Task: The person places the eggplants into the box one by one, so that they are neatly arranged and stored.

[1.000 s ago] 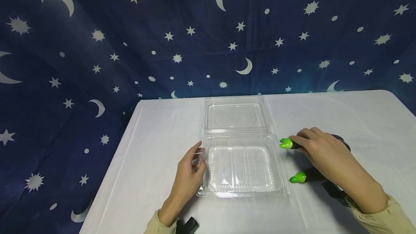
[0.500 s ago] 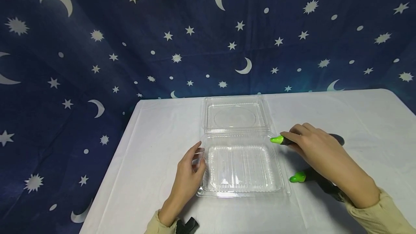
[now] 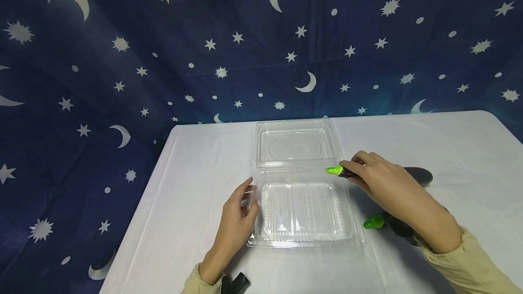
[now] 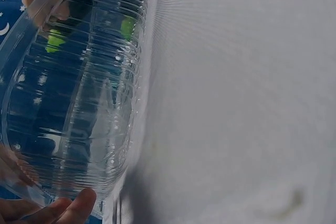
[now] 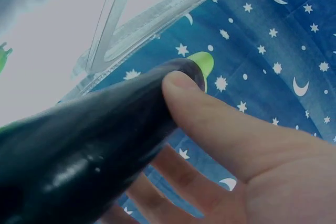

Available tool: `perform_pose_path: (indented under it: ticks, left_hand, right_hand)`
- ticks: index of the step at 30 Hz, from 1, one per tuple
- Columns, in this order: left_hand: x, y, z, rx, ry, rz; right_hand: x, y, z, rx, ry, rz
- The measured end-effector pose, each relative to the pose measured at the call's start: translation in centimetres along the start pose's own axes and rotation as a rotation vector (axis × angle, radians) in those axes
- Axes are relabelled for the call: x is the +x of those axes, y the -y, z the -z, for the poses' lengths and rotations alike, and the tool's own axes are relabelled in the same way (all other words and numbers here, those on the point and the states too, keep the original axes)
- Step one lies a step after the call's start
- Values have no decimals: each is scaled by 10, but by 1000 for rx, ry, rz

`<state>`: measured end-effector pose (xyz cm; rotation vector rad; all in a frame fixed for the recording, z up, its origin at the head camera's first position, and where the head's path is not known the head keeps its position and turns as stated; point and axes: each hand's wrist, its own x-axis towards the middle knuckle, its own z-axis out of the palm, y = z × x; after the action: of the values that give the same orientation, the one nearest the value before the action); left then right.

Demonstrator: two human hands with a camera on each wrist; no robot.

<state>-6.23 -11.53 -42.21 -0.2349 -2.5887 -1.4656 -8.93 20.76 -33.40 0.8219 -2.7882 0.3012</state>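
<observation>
My right hand [image 3: 382, 183] grips a dark purple eggplant [image 3: 418, 175] with a bright green stem, thumb and fingers round its stem end. The stem points left over the right rim of a clear plastic clamshell container [image 3: 308, 212]. In the right wrist view the eggplant [image 5: 100, 129] fills the lower left, its thick end cut off by the frame. My left hand [image 3: 234, 219] holds the left edge of the container's base; in the left wrist view its fingertips [image 4: 81, 205] touch the plastic. The lid [image 3: 295, 146] lies folded back behind the base.
A second eggplant with a green stem [image 3: 373, 221] lies on the table right of the container, partly hidden by my right forearm. The white-covered table [image 3: 196, 162] ends at a dark blue curtain [image 3: 245, 58] with moons and stars.
My right hand has moved left with the eggplant, its stem shifting from beside the container to above the base's right rim. The left hand and container have stayed put.
</observation>
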Motion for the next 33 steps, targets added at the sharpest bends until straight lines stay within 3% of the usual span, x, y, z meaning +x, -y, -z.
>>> perform_pose_path:
  ticks: [11,20,33]
  left_hand:
    - [-1,2,-1,3,-7,-7]
    - [0,1,-1,-1,-4,-17]
    - [0,2,-1,2,-1,-15]
  right_hand:
    - [7,5,-2,-15,-62,54]
    - [12,10,-4,-22,-13,35]
    - [20,15,-15,16,-36,98]
